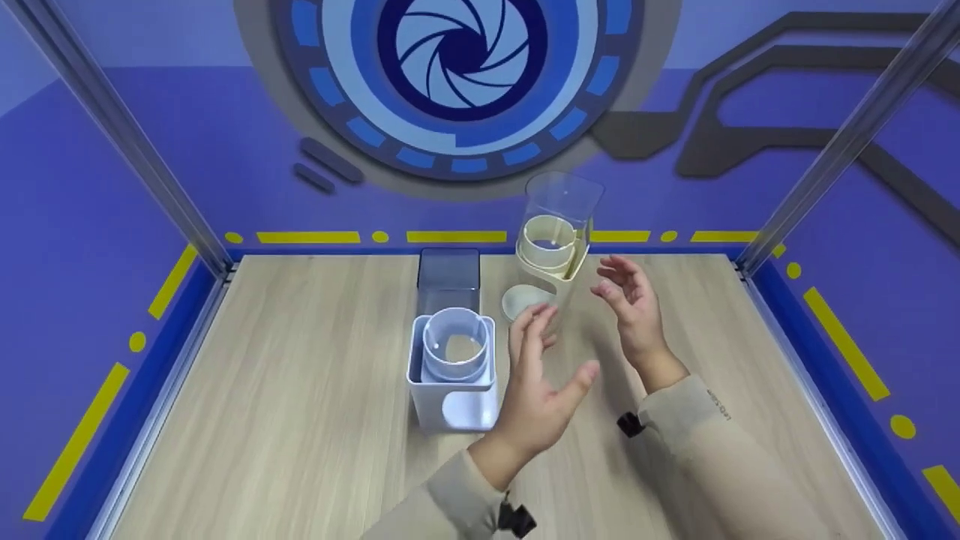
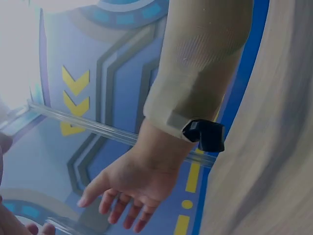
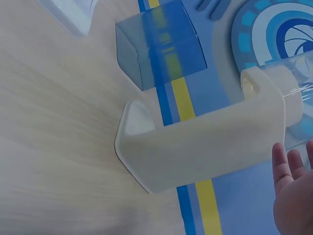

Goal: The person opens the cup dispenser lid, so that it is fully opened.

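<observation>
My left hand is raised above the table, thumb spread from the fingers, beside a white box-shaped holder with a round cup-like ring in its top. Nothing is in its grasp. To the right my right hand hovers with loosely bent fingers, holding nothing. It is nearest a cream stand that has a ring and a tall clear container on top. The stand's foot rests on the table, partly behind my left fingers. In the left wrist view, the right hand shows its spread fingers.
A smoky translucent box lies behind the white holder, near the back wall. Blue-purple panels with yellow markings enclose the wooden table at the back and sides. Metal posts stand at the back corners.
</observation>
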`<state>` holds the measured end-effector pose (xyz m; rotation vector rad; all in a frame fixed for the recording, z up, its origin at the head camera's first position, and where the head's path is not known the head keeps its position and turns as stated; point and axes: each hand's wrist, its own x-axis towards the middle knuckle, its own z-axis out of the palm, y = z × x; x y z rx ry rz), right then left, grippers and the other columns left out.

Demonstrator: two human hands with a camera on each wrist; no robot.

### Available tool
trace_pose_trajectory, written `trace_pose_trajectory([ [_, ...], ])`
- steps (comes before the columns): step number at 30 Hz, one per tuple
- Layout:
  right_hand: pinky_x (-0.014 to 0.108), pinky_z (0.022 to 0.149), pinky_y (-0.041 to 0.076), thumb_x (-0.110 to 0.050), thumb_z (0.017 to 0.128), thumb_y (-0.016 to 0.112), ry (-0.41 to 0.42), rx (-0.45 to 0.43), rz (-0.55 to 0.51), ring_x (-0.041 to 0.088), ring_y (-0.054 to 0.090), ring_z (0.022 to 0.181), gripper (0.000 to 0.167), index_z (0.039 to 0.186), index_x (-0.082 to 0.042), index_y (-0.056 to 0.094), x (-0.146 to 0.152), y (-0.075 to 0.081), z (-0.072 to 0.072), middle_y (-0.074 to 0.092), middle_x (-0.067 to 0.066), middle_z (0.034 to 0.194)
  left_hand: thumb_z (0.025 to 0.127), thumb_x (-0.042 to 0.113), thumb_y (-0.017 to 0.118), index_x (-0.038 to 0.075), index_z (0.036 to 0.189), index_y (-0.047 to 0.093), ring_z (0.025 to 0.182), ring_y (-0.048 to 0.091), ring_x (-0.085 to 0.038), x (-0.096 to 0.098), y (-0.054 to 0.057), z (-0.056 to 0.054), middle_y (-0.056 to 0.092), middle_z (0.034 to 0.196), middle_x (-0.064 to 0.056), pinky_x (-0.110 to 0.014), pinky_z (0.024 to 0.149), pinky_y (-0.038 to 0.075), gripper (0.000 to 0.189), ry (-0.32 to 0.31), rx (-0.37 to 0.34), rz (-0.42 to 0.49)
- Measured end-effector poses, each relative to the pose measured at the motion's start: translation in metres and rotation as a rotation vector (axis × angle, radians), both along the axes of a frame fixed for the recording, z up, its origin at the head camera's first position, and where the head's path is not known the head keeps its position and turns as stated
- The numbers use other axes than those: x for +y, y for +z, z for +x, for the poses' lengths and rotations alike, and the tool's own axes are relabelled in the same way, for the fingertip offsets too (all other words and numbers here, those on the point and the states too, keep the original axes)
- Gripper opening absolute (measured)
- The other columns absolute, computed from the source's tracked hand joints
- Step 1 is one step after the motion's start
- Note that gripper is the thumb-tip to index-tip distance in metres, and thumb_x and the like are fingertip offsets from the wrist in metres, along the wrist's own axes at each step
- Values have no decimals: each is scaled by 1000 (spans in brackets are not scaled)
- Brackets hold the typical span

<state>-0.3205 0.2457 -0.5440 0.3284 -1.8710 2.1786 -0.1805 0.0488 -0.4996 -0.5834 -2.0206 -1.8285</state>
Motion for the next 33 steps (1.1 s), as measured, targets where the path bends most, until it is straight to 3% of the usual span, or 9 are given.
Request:
trace_pose_trajectory([
  [3,25,111,59,-3,112,60,-26,-26,48,13,61,137,48,159,4,49,-1,1,-11,65,-4,143,105,23,80,1,172,31,161,41,-34,13,-3,-19,25,175,-20,-52,129,49,86,23,-81,31],
  [6,35,120,56,-11,118,52,-55,-79,103,20,58,146,47,163,1,47,-1,-1,-23,63,3,151,105,24,80,1,175,25,164,32,-38,27,-8,-36,19,178,-22,-58,131,47,92,72,-143,54],
  [10,53,134,45,-18,123,44,-68,-167,111,39,44,163,52,171,1,38,-2,-6,-37,50,18,169,103,23,81,3,175,24,166,27,-42,45,-19,-55,19,178,-22,-62,132,42,94,189,-234,89],
  [14,54,138,39,-20,123,42,-53,-233,67,41,37,169,57,175,1,31,-6,-10,-48,41,23,178,102,20,82,4,175,28,166,28,-43,58,-32,-73,23,176,-20,-62,135,37,92,309,-315,98],
  [18,50,140,37,-20,123,42,-32,-262,31,39,40,169,58,176,1,30,-9,-11,-57,39,23,180,101,15,82,3,170,40,161,37,-44,66,-41,-91,34,169,-24,-61,134,40,81,453,-282,119],
  [23,47,140,37,-17,123,42,-25,-260,6,40,43,167,55,173,5,35,-10,-10,-65,41,24,180,100,7,81,-2,157,58,150,51,-41,72,-47,-109,51,158,-25,-54,123,53,63,616,-209,171],
  [25,47,140,38,-17,123,41,-21,-255,3,41,44,167,53,171,5,39,-10,-9,-67,43,25,179,101,4,80,-4,155,60,147,55,-39,74,-47,-114,54,156,-25,-49,118,58,59,630,-196,173],
  [28,47,138,42,-17,123,42,-15,-249,-1,40,49,163,50,168,6,44,-12,-8,-70,48,27,174,103,2,78,-8,154,62,143,61,-38,76,-47,-117,54,156,-24,-44,114,62,54,590,-208,177],
  [33,43,130,52,-13,121,49,-44,-255,25,22,67,142,44,160,6,55,-11,-12,-70,62,23,159,106,5,76,-8,157,61,142,66,-34,79,-48,-117,54,159,-20,-42,117,61,54,527,-291,155],
])
